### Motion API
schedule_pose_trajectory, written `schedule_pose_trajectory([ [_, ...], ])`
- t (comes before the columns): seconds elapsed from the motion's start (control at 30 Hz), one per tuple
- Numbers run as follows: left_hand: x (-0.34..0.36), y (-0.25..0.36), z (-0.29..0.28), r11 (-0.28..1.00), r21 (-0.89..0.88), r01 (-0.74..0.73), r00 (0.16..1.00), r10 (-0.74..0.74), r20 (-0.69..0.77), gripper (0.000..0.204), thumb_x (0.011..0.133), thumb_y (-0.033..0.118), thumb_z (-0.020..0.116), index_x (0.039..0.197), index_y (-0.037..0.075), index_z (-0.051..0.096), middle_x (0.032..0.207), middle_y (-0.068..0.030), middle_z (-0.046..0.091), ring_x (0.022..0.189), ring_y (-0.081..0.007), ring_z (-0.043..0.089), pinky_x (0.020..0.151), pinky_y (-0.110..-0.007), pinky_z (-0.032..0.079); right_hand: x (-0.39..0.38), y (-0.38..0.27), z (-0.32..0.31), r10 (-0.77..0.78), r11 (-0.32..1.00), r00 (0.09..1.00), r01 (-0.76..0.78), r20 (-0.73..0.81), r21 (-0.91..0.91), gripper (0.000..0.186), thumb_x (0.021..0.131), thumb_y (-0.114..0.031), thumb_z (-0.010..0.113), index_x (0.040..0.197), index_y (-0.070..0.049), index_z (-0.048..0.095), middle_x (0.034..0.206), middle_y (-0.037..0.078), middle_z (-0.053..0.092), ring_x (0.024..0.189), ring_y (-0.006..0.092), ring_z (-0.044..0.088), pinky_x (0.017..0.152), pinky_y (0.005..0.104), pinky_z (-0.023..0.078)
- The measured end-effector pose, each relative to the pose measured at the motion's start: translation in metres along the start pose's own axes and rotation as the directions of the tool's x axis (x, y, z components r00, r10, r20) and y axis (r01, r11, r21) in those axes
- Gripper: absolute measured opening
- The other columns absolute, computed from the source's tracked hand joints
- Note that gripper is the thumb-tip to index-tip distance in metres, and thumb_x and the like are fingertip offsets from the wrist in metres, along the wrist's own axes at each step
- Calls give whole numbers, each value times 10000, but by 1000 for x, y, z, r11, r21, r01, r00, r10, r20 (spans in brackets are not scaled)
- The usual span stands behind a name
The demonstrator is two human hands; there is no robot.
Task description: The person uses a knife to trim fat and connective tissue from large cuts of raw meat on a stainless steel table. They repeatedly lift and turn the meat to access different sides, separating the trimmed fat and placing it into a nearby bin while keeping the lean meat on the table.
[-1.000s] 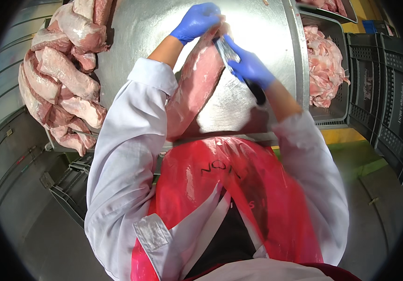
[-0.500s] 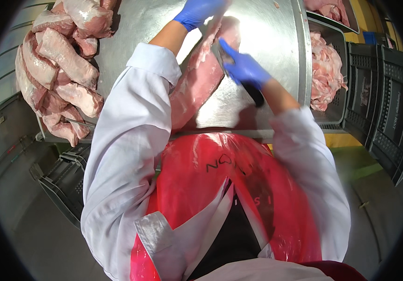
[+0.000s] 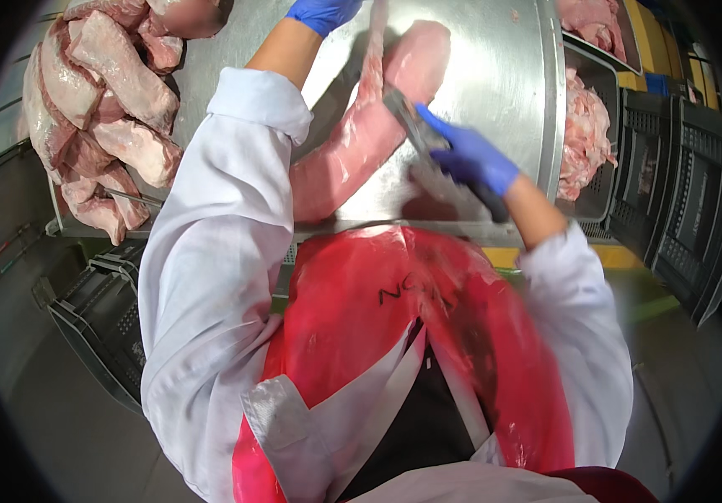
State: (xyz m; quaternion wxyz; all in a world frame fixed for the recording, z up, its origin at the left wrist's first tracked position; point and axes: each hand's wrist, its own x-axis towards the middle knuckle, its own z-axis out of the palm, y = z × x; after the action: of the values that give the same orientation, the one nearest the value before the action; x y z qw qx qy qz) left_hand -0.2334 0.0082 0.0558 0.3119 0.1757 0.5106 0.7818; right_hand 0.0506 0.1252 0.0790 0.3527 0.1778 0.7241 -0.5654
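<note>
A long piece of pale pink meat [image 3: 352, 142] lies slantwise on the metal work table. From its upper part a thin strip of meat [image 3: 373, 63] rises, stretched toward the upper edge of the view. My left hand [image 3: 326, 12], in a blue glove, is at that edge; its fingers are mostly cut off, but the lifted strip runs up beside them as if gripped. In my blue-gloved right hand [image 3: 476, 159] is a knife [image 3: 411, 117], its dark handle sticking out below the palm. The blade's tip touches or nearly touches the meat where the strip parts from it.
Large cuts of meat [image 3: 118, 75] are heaped at the table's left. Right of the raised table rim [image 3: 552, 109], a grey crate [image 3: 608, 92] holds pale trimmings [image 3: 585, 138]. Another tray of meat [image 3: 591, 25] stands beyond it. Black crates [image 3: 688, 193] stand at far right, another [image 3: 101, 310] at lower left.
My left hand has moved left and up, partly out of view, and the strip stands farther from the meat. My right hand with the knife has shifted right and toward me.
</note>
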Motion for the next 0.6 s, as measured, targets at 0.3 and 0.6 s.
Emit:
schedule_pose_trajectory([
  [0.3,-16,50,4,985,-160,-59,980,88,180,54,917,73,578,875,106,575,718,12,512,596,-76,477,487,-216,356,-12,7,20,-29,1000,997,29,73,-10,702,983,-91,540,1601,-261,255,777,56,621,578,107,545,536,266,491],
  [0.6,-35,103,6,948,-291,-128,958,194,211,116,970,117,529,860,134,562,704,38,495,553,-57,428,467,-211,318,-19,8,58,-72,971,977,115,199,-210,774,915,-41,572,1576,-349,312,727,63,622,569,92,555,576,282,508],
])
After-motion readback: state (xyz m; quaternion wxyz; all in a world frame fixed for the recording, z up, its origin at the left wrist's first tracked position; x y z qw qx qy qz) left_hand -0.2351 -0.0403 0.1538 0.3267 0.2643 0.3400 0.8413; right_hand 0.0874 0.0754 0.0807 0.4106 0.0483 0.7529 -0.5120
